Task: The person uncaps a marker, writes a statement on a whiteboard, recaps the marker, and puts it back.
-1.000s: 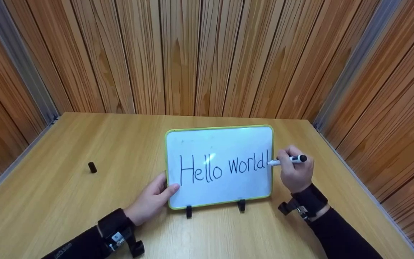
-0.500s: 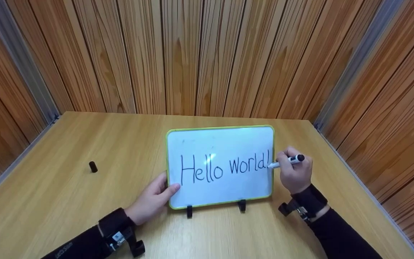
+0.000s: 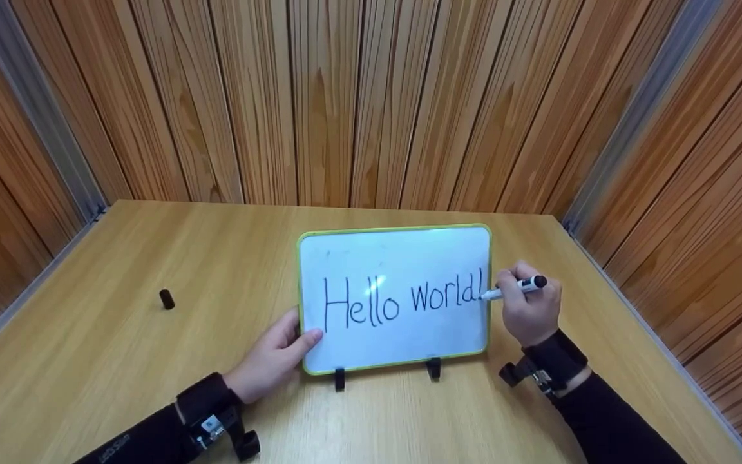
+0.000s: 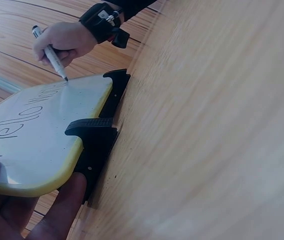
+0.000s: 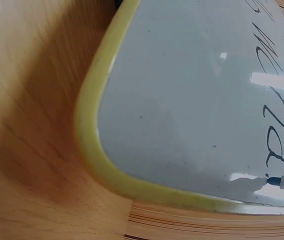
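Observation:
A small whiteboard (image 3: 397,341) with a yellow-green rim leans upright on a black stand (image 3: 339,379); "Hello world!" is written across it in black. My left hand (image 3: 274,354) grips the board's left edge, thumb on the front face and fingers behind. In the left wrist view a fingertip (image 4: 74,192) lies against the stand. My right hand (image 3: 532,309) pinches a white marker (image 3: 506,290) with a black end at the board's right edge. Seen from the right wrist, the marker's tip (image 5: 273,181) is at a small dot just past the letter d.
A black marker cap (image 3: 166,299) lies on the wooden table (image 3: 216,258), left of the board. Wood-panelled walls (image 3: 326,96) close in the back and both sides. Each wrist wears a black strap with a camera (image 3: 213,428).
The marker tip has moved down a little along the right edge, and the last stroke now ends as an exclamation mark. My left hand keeps its grip on the whiteboard.

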Tool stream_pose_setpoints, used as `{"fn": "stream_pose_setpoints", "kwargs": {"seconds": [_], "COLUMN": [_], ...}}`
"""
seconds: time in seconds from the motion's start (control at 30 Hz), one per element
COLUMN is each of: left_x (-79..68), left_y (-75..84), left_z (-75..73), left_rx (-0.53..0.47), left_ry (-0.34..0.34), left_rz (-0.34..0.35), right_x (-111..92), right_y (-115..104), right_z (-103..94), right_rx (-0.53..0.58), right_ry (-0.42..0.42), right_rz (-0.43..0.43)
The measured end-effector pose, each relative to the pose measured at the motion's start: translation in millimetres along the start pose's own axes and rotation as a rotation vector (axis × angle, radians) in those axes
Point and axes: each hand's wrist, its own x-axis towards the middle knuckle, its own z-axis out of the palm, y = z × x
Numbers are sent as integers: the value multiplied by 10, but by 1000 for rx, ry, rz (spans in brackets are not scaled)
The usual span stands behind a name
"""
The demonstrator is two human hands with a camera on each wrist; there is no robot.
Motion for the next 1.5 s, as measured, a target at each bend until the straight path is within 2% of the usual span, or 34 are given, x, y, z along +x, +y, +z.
{"fn": "stream_pose_setpoints", "kwargs": {"seconds": [0.27,0.67,0.77,0.9,1.07,1.23,1.37,1.5], "left_x": [-12,26,33,33,11,-46,-111,-185], "left_y": [55,140,134,125,151,204,234,271], "left_z": [-40,-33,-41,-77,-185,-372,-612,-929], "left_rx": [20,-10,-46,-85,-29,148,454,771], "left_ry": [20,-13,-20,-33,7,126,260,394], "left_rz": [-12,-13,-16,16,78,138,187,231], "right_x": [63,105,89,77,91,88,105,121], "right_y": [5,-100,-132,-165,-211,-264,-352,-472], "right_z": [34,9,-3,3,44,104,170,256], "right_rx": [36,126,150,164,180,222,249,277], "right_ry": [-10,15,16,17,16,12,5,3], "right_rz": [-11,66,87,103,110,103,116,108]}}
